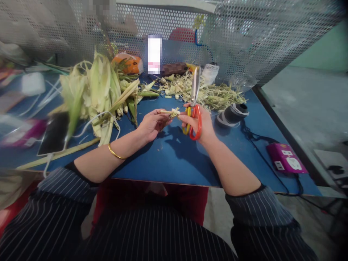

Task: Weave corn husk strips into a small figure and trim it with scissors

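Observation:
Between the fingertips of my left hand (153,125) is a small pale bundle of corn husk (174,112), held just above the blue table. My right hand (203,123) has a pair of scissors (195,98) with red and yellow handles hooked on its fingers, blades pointing up and away from the bundle. The thumb and a finger of that same hand touch the bundle's right end. To the left lies a big heap of corn husks (100,79). A pile of husk scraps (185,85) sits beyond my hands.
A dark spool (235,114) stands right of my hand. A purple box (286,158) with black cables lies near the right edge. On the left are a phone (53,134) with a white cable and an orange packet (130,63). Perforated metal mesh (174,21) closes off the back.

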Demonstrator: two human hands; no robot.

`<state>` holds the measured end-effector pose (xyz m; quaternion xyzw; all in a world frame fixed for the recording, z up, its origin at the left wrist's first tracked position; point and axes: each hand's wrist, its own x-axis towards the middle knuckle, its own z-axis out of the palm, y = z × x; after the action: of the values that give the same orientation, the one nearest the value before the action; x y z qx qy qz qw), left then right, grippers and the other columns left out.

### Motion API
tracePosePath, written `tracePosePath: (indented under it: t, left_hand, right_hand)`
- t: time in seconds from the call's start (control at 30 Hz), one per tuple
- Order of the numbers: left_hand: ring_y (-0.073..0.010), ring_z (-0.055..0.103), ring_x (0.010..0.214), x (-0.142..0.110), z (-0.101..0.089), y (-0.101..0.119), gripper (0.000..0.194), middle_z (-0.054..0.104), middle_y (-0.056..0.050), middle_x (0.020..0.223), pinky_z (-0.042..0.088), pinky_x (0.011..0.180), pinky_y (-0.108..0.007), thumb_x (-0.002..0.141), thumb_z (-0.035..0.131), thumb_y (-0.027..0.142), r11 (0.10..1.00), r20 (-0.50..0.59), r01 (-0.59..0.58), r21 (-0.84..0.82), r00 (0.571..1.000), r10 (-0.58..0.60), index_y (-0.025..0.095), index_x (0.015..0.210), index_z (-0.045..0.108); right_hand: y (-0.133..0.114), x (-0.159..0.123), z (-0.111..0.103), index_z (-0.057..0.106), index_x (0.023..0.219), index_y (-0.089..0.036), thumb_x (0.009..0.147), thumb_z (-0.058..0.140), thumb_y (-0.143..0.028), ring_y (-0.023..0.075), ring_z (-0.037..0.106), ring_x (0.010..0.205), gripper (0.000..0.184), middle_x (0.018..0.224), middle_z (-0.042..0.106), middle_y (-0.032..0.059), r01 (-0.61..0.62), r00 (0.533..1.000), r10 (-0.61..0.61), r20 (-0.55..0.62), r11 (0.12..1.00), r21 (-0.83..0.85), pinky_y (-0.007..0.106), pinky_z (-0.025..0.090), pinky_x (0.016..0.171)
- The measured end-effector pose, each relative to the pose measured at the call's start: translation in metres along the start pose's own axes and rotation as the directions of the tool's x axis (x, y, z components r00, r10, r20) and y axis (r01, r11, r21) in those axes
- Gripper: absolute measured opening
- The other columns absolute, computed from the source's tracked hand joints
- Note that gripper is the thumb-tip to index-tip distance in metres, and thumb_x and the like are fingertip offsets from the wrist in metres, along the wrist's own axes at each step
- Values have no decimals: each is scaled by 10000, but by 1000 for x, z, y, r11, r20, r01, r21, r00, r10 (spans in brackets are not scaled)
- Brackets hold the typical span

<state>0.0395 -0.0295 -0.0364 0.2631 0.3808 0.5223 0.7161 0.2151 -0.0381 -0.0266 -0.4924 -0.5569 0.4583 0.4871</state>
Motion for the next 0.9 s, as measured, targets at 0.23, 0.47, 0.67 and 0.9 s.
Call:
tracePosePath:
  t: [0.23,0.47,0.67,0.9]
  left_hand:
    - [-136,685,723,-2,1,-4,112,735,-40,796,551,839,-321,734,627,113,994,65,66,82,995,-71,150,806,706]
    - [-161,673,802,0,-7,6,268,757,-57,862,503,810,-298,751,729,429,898,160,-206,389,975,154,179,840,768]
    - [-117,599,711,3,-7,4,166,730,-22,767,467,800,-291,690,820,318,740,252,-382,554,924,288,171,727,752]
    - [-110,574,664,0,-3,8,260,682,-27,704,458,728,-263,793,752,405,778,237,-373,506,927,291,172,680,735]
  right_hand:
    - [1,-3,6,508,1003,-258,677,797,-532,107,485,483,515,666,520,-56,19,996,-13,87,997,-73,315,458,510]
    - [-1,-4,4,548,989,-235,643,820,-348,99,509,452,455,630,539,-75,-17,988,19,154,1000,-10,295,434,490]
    - [-5,-5,5,549,957,-232,606,844,-396,86,505,449,488,633,550,-84,-30,981,29,192,1000,4,272,426,469]
    - [-7,-7,3,548,977,-243,636,826,-401,101,522,475,467,671,553,-65,-25,979,24,202,1000,1,302,461,493]
